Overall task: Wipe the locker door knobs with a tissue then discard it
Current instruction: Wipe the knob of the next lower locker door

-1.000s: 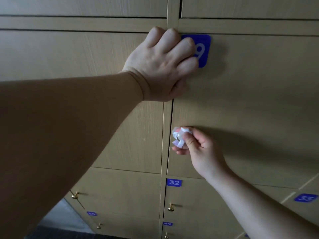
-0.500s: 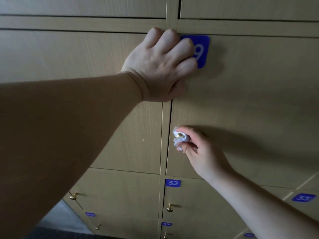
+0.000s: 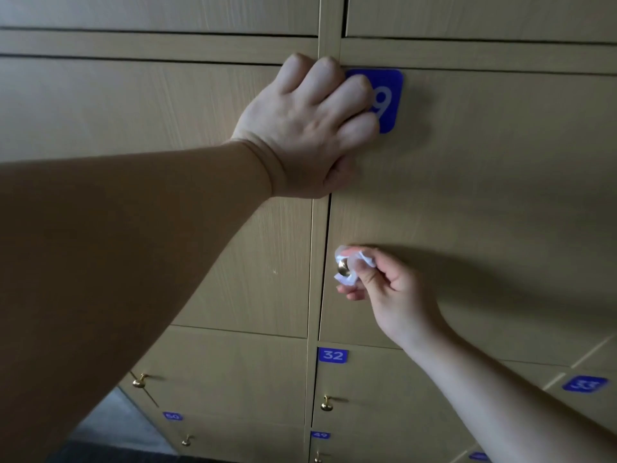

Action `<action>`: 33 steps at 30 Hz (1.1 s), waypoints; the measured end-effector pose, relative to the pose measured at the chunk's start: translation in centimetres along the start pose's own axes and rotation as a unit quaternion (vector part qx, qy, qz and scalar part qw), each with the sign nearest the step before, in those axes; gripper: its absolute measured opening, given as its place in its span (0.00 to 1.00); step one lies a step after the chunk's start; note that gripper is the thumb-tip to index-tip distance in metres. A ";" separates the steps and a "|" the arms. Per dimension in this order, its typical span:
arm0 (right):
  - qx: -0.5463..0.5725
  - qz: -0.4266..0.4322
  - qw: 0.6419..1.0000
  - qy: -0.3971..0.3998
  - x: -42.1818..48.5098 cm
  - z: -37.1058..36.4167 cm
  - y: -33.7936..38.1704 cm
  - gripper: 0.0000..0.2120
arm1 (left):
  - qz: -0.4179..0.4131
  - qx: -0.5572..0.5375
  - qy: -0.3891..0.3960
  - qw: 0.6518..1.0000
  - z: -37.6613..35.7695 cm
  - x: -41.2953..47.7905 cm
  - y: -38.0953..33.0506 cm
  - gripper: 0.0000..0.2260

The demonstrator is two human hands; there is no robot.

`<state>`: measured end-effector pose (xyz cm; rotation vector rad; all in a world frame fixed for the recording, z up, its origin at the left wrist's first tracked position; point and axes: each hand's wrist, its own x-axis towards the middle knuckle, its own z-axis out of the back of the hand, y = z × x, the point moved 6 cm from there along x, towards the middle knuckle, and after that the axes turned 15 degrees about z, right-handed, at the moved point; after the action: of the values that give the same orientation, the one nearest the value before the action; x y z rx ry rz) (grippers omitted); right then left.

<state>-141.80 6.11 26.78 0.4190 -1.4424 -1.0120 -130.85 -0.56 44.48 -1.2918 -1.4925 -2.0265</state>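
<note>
Bracing is kept on the beige wood-grain locker door [image 3: 484, 195] by the left hand [image 3: 307, 125], clenched on nothing. The right hand [image 3: 390, 289] has been twisted since a moment ago: the crumpled white tissue [image 3: 365, 260] pinched in it is wrapped round the small brass knob [image 3: 343, 269], whose face is now bared, so wiping is judged under way.

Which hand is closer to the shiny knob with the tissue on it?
Right. The right hand pinches the tissue round the knob; the left hand rests higher, against the blue number plate.
</note>
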 end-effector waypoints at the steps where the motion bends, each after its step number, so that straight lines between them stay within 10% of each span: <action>1: -0.041 0.024 0.999 0.008 -0.1 0.4 0.1 0.10 | 0.000 0.001 -0.002 1.000 0.0 0.0 0.0 0.11; 10: -0.219 0.090 0.968 0.077 0.7 -0.2 0.3 0.13 | -0.001 0.000 -0.008 1.000 0.0 0.0 0.0 0.11; 23: 0.105 -0.053 0.993 -0.013 0.1 -0.9 -0.5 0.10 | 0.005 -0.009 0.001 1.000 0.3 0.2 0.0 0.10; 33: -0.183 0.096 0.974 0.091 0.3 -0.2 -0.1 0.17 | 0.005 -0.004 -0.009 1.000 0.2 0.1 0.0 0.10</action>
<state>-141.75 5.74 26.87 0.0964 -1.0795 -1.0272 -130.85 -0.32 44.56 -1.3211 -1.4847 -2.0223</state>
